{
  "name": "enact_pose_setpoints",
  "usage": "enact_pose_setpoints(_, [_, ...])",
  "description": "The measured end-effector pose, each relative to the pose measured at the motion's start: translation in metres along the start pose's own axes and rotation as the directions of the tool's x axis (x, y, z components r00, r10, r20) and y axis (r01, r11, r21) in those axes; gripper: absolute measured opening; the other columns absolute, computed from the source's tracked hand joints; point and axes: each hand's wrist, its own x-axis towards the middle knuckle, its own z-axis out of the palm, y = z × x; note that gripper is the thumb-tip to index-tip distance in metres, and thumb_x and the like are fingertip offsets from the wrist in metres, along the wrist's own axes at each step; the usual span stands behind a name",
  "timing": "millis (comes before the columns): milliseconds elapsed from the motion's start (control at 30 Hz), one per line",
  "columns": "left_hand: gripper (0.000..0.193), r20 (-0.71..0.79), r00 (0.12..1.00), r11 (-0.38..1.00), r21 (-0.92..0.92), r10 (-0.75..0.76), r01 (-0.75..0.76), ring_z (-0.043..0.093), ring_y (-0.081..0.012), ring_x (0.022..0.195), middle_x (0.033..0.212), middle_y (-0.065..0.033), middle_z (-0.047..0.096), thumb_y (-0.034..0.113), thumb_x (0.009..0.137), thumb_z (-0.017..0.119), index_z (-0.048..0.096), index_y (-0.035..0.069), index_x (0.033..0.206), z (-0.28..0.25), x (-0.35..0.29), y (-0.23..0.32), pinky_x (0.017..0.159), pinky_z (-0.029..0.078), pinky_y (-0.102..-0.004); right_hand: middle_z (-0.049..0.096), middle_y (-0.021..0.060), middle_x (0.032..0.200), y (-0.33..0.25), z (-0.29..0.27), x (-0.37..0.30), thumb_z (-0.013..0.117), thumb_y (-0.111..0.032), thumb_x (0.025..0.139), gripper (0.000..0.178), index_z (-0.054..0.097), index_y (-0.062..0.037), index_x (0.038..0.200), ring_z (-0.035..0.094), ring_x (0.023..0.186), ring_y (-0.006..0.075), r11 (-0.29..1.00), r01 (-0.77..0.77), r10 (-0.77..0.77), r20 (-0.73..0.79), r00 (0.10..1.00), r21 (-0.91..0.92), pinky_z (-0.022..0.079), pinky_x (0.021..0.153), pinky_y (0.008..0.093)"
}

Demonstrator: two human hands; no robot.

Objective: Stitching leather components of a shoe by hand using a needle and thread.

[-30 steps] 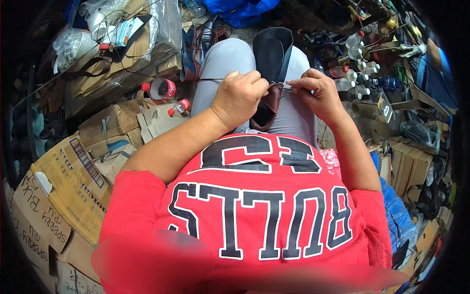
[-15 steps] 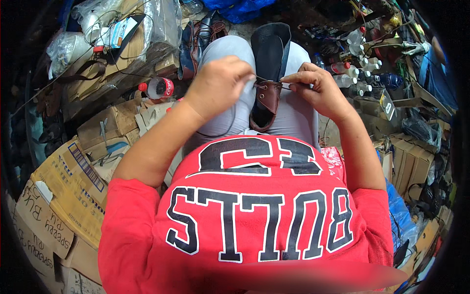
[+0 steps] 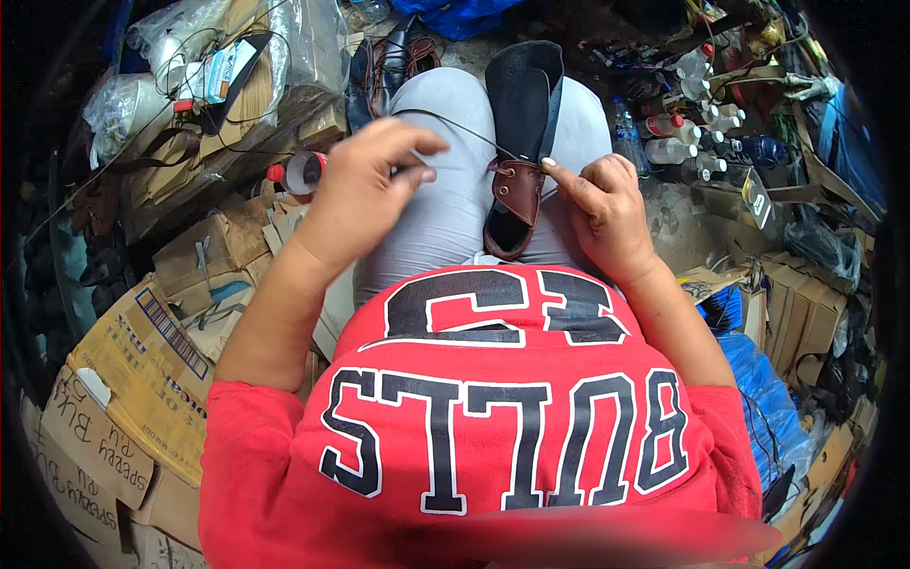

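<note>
A brown leather shoe (image 3: 518, 192) with metal eyelets lies across my lap, its opening toward me. A long black piece (image 3: 518, 90) stretches from it over my knees. From the eyelets a thin dark lace (image 3: 453, 124) runs up and left across my left thigh. My left hand (image 3: 370, 185) hovers over that thigh, apart from the shoe, thumb and forefinger spread with nothing seen between them. One extended fingertip of my right hand (image 3: 607, 204) touches the shoe's right edge by the eyelets. Its other fingers are curled; whether they pinch a lace end is hidden.
Dark lace-up shoes (image 3: 387, 71) sit beyond my left knee. A red-capped bottle (image 3: 301, 173) lies at my left, near cardboard boxes (image 3: 137, 351). Several plastic bottles (image 3: 673, 142) lie to my right. Blue plastic sheeting (image 3: 754, 389) is at the lower right.
My left hand has moved left and down, away from the shoe, and its fingers have opened. The lace now trails over my left thigh. My right hand has stayed by the eyelets, fingers more curled.
</note>
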Motion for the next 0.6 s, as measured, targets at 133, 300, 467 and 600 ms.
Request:
enact_pose_setpoints(133, [0.015, 0.024, 0.999, 0.901, 0.431, 0.043, -0.049, 0.062, -0.0251, 0.075, 0.081, -0.0091, 0.06, -0.004, 0.075, 0.062, 0.066, 0.004, 0.087, -0.001, -0.008, -0.002, 0.07, 0.047, -0.032, 0.047, 0.0019, 0.072, 0.004, 0.001, 0.0, 0.066, -0.001, 0.066, 0.046, 0.066, -0.0159, 0.11, 0.049, 0.072, 0.0203, 0.999, 0.039, -0.039, -0.01, 0.999, -0.008, 0.038, 0.079, 0.0357])
enact_pose_setpoints(300, [0.012, 0.003, 0.974, 0.83, 0.523, 0.228, -0.196, 0.055, -0.0254, 0.072, 0.073, -0.0063, 0.054, 0.005, 0.074, 0.066, 0.067, 0.008, 0.086, 0.004, -0.002, -0.005, 0.071, 0.041, -0.036, 0.048, 0.0006, 0.073, 0.001, 0.002, -0.002, 0.066, -0.005, 0.068, 0.044, 0.066, -0.018, 0.11, 0.05, 0.075, 0.0198, 0.997, 0.003, -0.001, 0.022, 1.0, -0.075, 0.034, 0.083, 0.0377])
enact_pose_setpoints(467, [0.015, -0.057, 0.932, 0.834, 0.469, 0.358, -0.292, 0.051, -0.0228, 0.073, 0.07, -0.0043, 0.048, 0.008, 0.073, 0.068, 0.07, 0.012, 0.088, 0.031, 0.019, -0.014, 0.072, 0.038, -0.0344, 0.052, -0.0014, 0.077, 0.01, -0.007, 0.004, 0.065, -0.005, 0.068, 0.044, 0.067, -0.0241, 0.108, 0.05, 0.082, 0.0193, 1.0, -0.022, 0.022, 0.104, 0.994, 0.001, 0.032, 0.085, 0.0385])
enact_pose_setpoints(600, [0.018, -0.064, 0.943, 0.925, 0.227, 0.327, -0.305, 0.049, -0.021, 0.072, 0.071, -0.0031, 0.047, 0.007, 0.073, 0.068, 0.072, 0.014, 0.089, 0.039, 0.034, -0.022, 0.071, 0.038, -0.0337, 0.054, -0.002, 0.08, 0.025, -0.017, 0.016, 0.063, -0.002, 0.069, 0.043, 0.07, -0.0266, 0.103, 0.049, 0.086, 0.0188, 0.993, -0.088, 0.068, 0.225, 0.972, 0.08, 0.03, 0.087, 0.0364])
